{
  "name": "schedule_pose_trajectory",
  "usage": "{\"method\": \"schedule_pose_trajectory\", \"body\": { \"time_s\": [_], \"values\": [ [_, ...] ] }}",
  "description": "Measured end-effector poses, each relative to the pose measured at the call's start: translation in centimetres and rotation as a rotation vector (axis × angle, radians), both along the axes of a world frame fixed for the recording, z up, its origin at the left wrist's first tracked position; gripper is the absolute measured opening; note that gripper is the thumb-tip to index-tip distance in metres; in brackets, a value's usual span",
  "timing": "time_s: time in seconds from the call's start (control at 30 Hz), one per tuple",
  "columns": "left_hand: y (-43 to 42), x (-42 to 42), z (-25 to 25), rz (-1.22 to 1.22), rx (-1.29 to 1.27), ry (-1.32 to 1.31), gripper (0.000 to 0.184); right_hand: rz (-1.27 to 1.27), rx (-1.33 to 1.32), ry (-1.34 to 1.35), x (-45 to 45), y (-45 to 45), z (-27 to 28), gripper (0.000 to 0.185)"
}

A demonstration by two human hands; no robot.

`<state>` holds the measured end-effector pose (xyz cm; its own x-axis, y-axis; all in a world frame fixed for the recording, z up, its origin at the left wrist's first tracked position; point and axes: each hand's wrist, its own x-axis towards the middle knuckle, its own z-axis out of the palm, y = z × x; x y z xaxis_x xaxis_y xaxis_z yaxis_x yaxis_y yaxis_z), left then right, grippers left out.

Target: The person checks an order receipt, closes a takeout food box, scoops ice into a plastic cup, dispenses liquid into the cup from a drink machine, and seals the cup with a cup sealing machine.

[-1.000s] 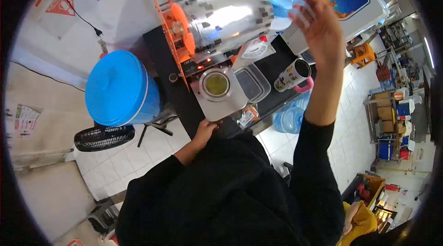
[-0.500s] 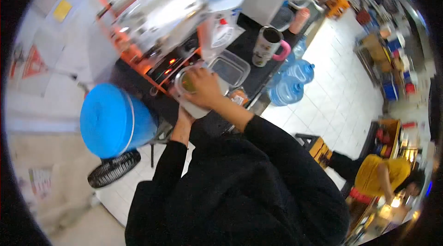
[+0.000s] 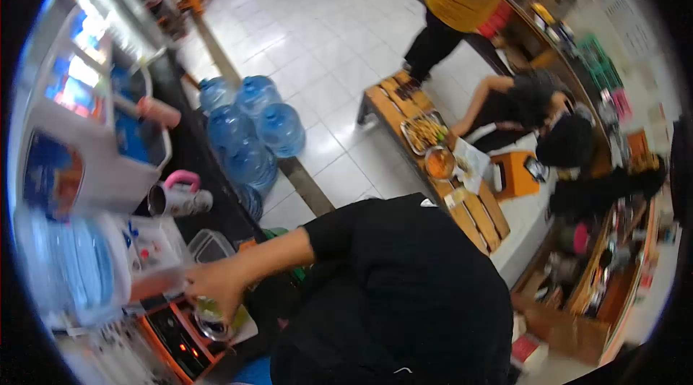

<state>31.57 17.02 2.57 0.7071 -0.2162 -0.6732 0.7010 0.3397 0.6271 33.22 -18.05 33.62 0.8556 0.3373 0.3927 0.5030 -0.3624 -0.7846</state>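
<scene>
My right hand (image 3: 216, 290) reaches down at the lower left, fingers bent over a small round container (image 3: 212, 329) with a shiny rim. Something yellow-green (image 3: 209, 307) shows beneath the fingers, but the hand covers most of it. A pale flat surface (image 3: 247, 329) lies just beside this container. Close behind the hand is a clear plastic tub (image 3: 211, 246) on the black counter (image 3: 209, 220). The orange-framed machine (image 3: 173, 342) with glowing red lights stands right by the fingers. My left hand is hidden below my sleeve and body.
A tumbler with a pink handle (image 3: 180, 199) and a pink bottle (image 3: 159, 112) stand along the counter. Several large blue water bottles (image 3: 249, 132) stand on the floor. Two people are near a wooden bench (image 3: 404, 121) holding a tray of food (image 3: 424, 132) and an orange bowl (image 3: 439, 163).
My view has swung right, bringing the bench and a second person into sight. My right hand stays at the round container beside the machine. My left hand has dropped out of sight.
</scene>
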Motion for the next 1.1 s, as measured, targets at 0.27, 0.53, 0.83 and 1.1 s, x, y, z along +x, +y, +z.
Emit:
{"method": "schedule_pose_trajectory", "body": {
  "time_s": [0.27, 0.53, 0.83, 1.1],
  "values": [
    [-16.0, -2.7, 9.3, -1.181, 0.397, -0.847, 0.034, -0.997, -0.321, 0.375, -18.5, -17.4, -3.1, 0.074],
    [-33.6, -2.1, 3.7, -1.155, 0.28, -0.32, 0.033, -1.368, -0.132, 0.94, -36.0, -25.6, -11.7, 0.077],
    [-33.8, -2.5, -3.0, -1.419, 0.734, -0.156, 0.033, -1.576, -0.079, 1.097, -47.1, -32.6, -16.0, 0.076],
    [-46.4, 7.2, -3.2, -1.589, 0.858, -0.149, 0.033, -1.743, -0.018, 1.071, -45.8, -43.2, -19.8, 0.08]
  ]
}}
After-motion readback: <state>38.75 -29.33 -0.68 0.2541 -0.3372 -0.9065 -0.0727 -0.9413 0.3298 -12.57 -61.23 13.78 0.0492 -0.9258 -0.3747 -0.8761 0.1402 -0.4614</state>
